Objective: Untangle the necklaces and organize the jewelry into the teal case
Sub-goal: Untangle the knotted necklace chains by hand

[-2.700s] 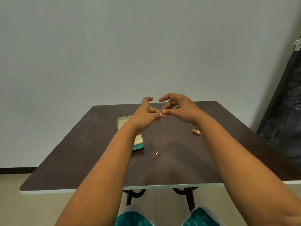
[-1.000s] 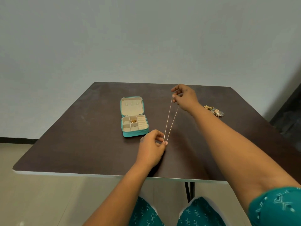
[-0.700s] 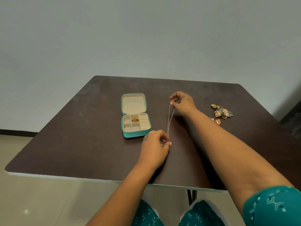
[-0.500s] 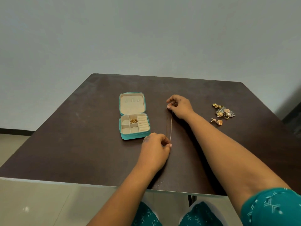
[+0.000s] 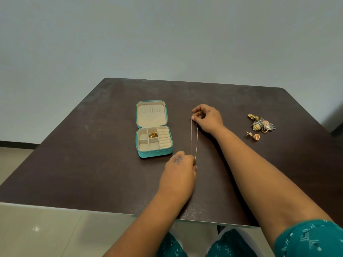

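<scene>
I see a thin, shiny gold metal chain [image 5: 194, 140] over a dark table [image 5: 92, 164] that looks dull and a bit scuffed. The teal case [image 5: 154, 153] has soft, matt cream cloth inside.

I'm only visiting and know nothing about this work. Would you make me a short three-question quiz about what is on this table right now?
1. True or false: the small square teal jewelry case lies open on the dark brown table.
2. What is stretched between the left hand and the right hand?
A. a thin gold chain necklace
B. a ribbon
C. a watch strap
3. Fill in: the loose pile of gold and grey earrings lies to the person's ____ of the case.

Key: 1 true. 2 A, the thin gold chain necklace. 3 right.
</scene>
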